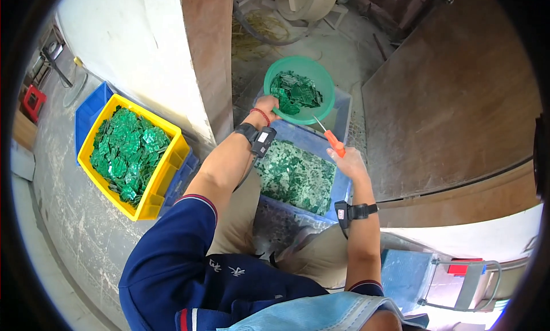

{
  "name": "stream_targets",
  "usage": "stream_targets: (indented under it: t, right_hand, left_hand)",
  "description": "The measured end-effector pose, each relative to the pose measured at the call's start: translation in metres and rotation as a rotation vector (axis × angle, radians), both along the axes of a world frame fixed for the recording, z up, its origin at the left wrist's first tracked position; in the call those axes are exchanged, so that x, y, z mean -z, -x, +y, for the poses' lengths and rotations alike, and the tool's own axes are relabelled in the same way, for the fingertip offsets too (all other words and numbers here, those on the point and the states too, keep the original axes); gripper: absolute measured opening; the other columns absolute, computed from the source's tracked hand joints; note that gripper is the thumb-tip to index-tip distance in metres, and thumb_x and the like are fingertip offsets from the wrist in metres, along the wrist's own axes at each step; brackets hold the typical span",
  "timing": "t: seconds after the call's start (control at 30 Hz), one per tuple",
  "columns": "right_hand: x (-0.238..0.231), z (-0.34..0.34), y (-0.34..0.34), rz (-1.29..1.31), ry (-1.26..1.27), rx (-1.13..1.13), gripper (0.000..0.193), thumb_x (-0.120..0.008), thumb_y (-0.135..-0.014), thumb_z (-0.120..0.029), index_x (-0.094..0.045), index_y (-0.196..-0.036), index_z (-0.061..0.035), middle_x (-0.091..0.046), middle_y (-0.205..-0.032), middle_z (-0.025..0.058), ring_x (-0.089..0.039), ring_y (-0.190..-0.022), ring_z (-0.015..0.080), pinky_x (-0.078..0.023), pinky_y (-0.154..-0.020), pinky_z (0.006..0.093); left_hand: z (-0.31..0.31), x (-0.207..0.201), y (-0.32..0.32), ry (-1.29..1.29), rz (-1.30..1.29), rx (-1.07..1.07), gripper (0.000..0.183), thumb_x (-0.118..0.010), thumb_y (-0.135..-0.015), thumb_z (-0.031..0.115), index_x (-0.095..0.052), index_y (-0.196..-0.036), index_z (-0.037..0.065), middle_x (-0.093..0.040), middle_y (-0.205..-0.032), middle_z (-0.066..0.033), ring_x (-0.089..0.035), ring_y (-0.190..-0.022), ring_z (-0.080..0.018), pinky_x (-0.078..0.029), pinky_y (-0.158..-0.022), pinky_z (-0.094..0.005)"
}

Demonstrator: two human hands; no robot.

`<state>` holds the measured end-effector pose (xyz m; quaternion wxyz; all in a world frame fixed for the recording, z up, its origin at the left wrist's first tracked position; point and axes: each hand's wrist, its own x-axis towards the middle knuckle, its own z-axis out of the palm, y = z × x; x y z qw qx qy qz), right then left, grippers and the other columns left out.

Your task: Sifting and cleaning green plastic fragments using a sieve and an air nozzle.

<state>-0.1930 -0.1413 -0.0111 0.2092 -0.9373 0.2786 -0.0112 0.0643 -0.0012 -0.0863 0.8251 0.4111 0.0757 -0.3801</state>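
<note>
The left hand (269, 106) grips the near rim of a round green plastic basin (299, 89), its fingers curled closed over the edge at about seven o'clock on the basin. The basin holds a heap of small green circuit-board pieces (295, 92) and sits at the far end of a blue rectangular plastic crate (342, 116), at roughly twelve o'clock from the person's lap. The right hand (348, 161) is wrapped shut around the orange handle of a slim screwdriver (329, 136), whose metal shaft points up toward eleven o'clock and ends just beside the basin's lower rim; whether the tip touches it cannot be told. Both wrists carry a black strapped device, the left one (262, 141) and the right one (344, 212).

Inside the blue crate, between the two forearms, lies a spread of more green board fragments (295, 176).

At nine o'clock from the hands, well apart, a yellow rectangular plastic bin (160, 176) filled with green boards rests on a blue tray (89, 116) on the dusty concrete floor (74, 228). A white and brown pillar (172, 50) stands between that bin and the crate. At three o'clock a broad brown wooden panel (452, 102) closes off the right side. At five o'clock a grey metal step stool (467, 285) stands near the elbow.
</note>
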Motion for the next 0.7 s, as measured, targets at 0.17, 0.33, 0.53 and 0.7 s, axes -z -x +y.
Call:
stream_targets:
  t: [0.17, 0.33, 0.53, 0.7]
  right_hand:
    - [0.000, 0.013, -0.012, -0.004, -0.017, -0.040, 0.055, -0.053, -0.077, -0.051, -0.062, -0.086, 0.0019, -0.058, -0.079, 0.0298, -0.056, -0.082, 0.0417, -0.044, -0.073, 0.0453]
    - [-0.006, 0.012, -0.016, -0.064, 0.056, 0.104, 0.046, -0.059, -0.075, -0.043, -0.062, -0.084, 0.0024, -0.059, -0.077, 0.0267, -0.058, -0.080, 0.0403, -0.044, -0.071, 0.0434]
    - [0.006, -0.002, -0.011, -0.158, 0.038, 0.109, 0.045, -0.059, -0.075, -0.043, -0.063, -0.082, 0.0019, -0.059, -0.076, 0.0268, -0.058, -0.080, 0.0397, -0.044, -0.070, 0.0436]
    - [0.007, -0.002, -0.007, -0.014, 0.034, 0.109, 0.044, -0.057, -0.076, -0.042, -0.061, -0.088, -0.0003, -0.060, -0.076, 0.0235, -0.058, -0.078, 0.0384, -0.045, -0.069, 0.0427]
  left_hand:
    - [-0.001, -0.017, 0.011, -0.086, -0.145, 0.034, 0.029, -0.046, -0.063, -0.010, -0.044, -0.091, -0.002, -0.045, -0.085, -0.0157, -0.053, -0.075, -0.0344, -0.047, -0.058, -0.0500]
    - [-0.003, -0.019, 0.019, -0.161, -0.257, 0.011, 0.031, -0.047, -0.063, -0.009, -0.044, -0.093, -0.002, -0.044, -0.087, -0.0166, -0.051, -0.072, -0.0324, -0.045, -0.057, -0.0469]
    - [-0.011, -0.003, 0.012, -0.167, -0.222, 0.046, 0.039, -0.042, -0.062, -0.010, -0.043, -0.100, -0.003, -0.047, -0.093, -0.0189, -0.055, -0.077, -0.0384, -0.049, -0.057, -0.0505]
    - [-0.013, -0.001, 0.011, -0.080, -0.034, 0.052, 0.035, -0.041, -0.062, -0.010, -0.042, -0.096, -0.002, -0.045, -0.091, -0.0186, -0.054, -0.074, -0.0387, -0.047, -0.056, -0.0538]
